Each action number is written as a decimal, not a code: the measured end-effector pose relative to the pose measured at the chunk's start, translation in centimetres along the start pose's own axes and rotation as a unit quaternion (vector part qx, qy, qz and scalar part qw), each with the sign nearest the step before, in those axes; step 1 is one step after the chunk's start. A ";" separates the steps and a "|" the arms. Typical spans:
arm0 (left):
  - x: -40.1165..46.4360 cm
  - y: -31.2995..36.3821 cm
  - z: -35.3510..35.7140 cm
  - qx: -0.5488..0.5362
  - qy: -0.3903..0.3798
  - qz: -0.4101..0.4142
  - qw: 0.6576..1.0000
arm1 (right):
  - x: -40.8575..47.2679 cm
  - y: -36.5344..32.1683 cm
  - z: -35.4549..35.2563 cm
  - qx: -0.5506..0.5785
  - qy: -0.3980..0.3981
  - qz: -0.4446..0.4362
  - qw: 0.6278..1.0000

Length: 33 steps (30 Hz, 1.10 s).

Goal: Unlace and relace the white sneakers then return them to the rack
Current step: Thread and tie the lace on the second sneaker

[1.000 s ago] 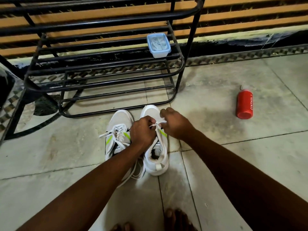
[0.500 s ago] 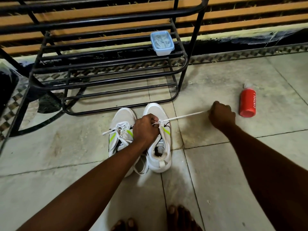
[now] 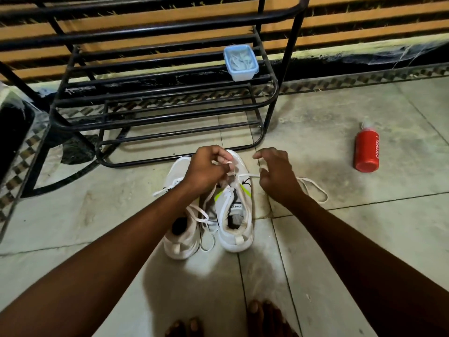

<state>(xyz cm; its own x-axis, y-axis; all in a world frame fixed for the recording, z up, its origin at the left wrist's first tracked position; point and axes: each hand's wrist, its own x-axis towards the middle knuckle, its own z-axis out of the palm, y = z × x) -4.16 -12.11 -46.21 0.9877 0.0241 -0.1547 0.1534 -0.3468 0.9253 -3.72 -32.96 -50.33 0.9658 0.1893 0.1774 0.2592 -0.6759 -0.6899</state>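
Sneaker (image 3: 237,210) lace (image 3: 245,175) pinched by left hand (image 3: 206,170).

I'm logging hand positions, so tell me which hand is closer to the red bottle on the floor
Right. The right hand hovers just right of the sneakers, with bare floor between it and the red bottle. The left hand is farther, over the right-side sneaker, pinching its lace.

Both arms reach forward; left hand (image 3: 206,167) curled, fingertips pinched together; right hand (image 3: 277,173) hovers with fingers loosely spread.
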 end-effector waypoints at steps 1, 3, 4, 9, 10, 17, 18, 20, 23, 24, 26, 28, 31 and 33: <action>-0.1 0.7 -0.5 0.000 0.005 0.014 1.000 | 0.5 -1.3 0.0 0.062 -0.028 -0.017 0.998; -0.4 2.0 -1.4 0.015 0.019 0.052 0.998 | 1.4 -3.8 -0.2 0.182 -0.089 -0.011 0.979; -0.5 2.7 -1.9 0.017 0.024 0.067 0.997 | 1.9 -4.9 -0.3 0.233 -0.111 0.013 0.966; -1.4 5.6 -5.7 -0.012 0.016 0.117 0.993 | 3.5 -7.8 -1.6 0.350 -0.097 0.040 0.931; -1.6 5.7 -6.6 -0.007 0.011 0.127 0.992 | 3.7 -7.7 -2.0 0.350 -0.070 0.044 0.933; -1.1 1.2 -13.5 0.101 0.066 0.110 0.987 | 3.7 -4.3 -3.1 0.349 0.064 0.167 0.920; -1.1 0.1 -14.2 0.114 0.072 0.096 0.986 | 3.7 -3.7 -3.1 0.353 0.072 0.191 0.913; -1.2 -1.9 -15.2 0.143 0.084 0.069 0.984 | 3.5 -2.8 -3.3 0.356 0.089 0.234 0.900; -1.3 -5.5 -16.9 0.219 0.113 0.007 0.969 | 3.2 -1.7 -3.6 0.336 0.137 0.282 0.888; -1.3 -6.6 -17.5 0.238 0.124 -0.017 0.963 | 3.0 -1.3 -3.8 0.331 0.150 0.295 0.884; -1.5 -8.5 -18.4 0.269 0.144 -0.047 0.951 | 2.8 -0.5 -4.0 0.317 0.150 0.314 0.882; -1.8 -8.6 -18.0 0.269 0.163 -0.050 0.948 | 2.6 0.4 -3.9 0.300 0.121 0.324 0.889; -2.0 -5.4 -15.0 0.211 0.140 0.017 0.967 | 2.3 0.8 -3.1 0.169 0.092 0.341 0.920; -1.7 -2.8 -12.2 0.156 0.080 0.083 0.981 | 2.2 0.0 -2.4 0.036 0.113 0.291 0.949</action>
<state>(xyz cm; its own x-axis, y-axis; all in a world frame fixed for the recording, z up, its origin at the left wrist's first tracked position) -5.88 0.25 -44.29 0.9942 0.0824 0.0685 -0.0017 -0.6272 0.7788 -1.52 -34.28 -48.22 0.9250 -0.3644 -0.1079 -0.3122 -0.5665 -0.7626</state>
